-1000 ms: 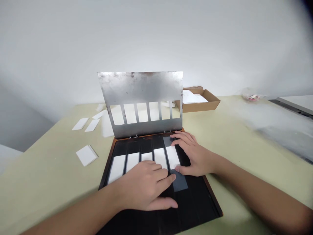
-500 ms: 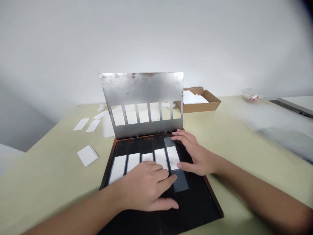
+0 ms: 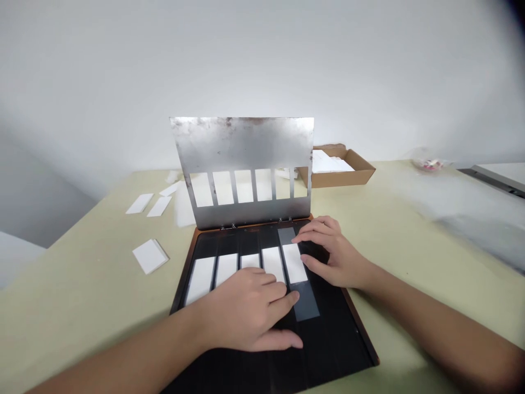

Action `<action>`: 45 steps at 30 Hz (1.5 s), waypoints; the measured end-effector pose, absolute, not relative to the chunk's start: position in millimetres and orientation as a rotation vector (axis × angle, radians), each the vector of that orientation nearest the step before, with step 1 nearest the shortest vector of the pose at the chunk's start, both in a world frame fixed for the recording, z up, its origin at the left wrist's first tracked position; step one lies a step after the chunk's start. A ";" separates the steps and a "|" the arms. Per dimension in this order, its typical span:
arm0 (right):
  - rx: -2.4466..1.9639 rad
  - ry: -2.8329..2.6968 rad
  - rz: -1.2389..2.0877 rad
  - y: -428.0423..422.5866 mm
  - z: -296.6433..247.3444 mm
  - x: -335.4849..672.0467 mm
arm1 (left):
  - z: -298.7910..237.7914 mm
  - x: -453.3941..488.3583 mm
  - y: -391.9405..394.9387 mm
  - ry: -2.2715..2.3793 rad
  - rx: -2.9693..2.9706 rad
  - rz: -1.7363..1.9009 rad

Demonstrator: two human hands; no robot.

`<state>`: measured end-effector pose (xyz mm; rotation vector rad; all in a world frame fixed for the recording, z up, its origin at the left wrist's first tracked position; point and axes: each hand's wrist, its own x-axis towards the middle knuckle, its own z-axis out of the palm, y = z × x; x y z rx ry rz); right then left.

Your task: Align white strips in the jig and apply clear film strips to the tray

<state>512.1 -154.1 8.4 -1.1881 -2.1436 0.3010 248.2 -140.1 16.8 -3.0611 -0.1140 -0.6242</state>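
While both hands lie open over the black tray (image 3: pixel 332 350), the left hand (image 3: pixel 241 312) rests flat across the near ends of the white strips (image 3: pixel 200 280), its fingers released, and the right hand (image 3: pixel 338 254) sits with spread, unclenched fingers just beside the rightmost strip (image 3: pixel 294 263). A hinged steel stencil plate (image 3: pixel 241 148) stands raised along the tray's far edge.

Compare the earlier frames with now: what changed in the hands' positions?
The right hand slid back toward the hinge, its thumb moving from the near end of the fifth white strip to beside the strip's right edge. Nothing was taken hold of or let go. The left hand and the strips stayed about as they were.
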 end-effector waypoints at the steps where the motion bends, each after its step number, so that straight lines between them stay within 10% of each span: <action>1: -1.176 -2.159 0.299 -154.5 9.3 512.0 | 16.8 248.2 -140.1 -0.114 -3.063 -0.626; 45: -1.030 -2.374 0.371 -155.8 10.4 509.6 | 18.1 247.7 -141.0 -0.106 -2.989 -0.675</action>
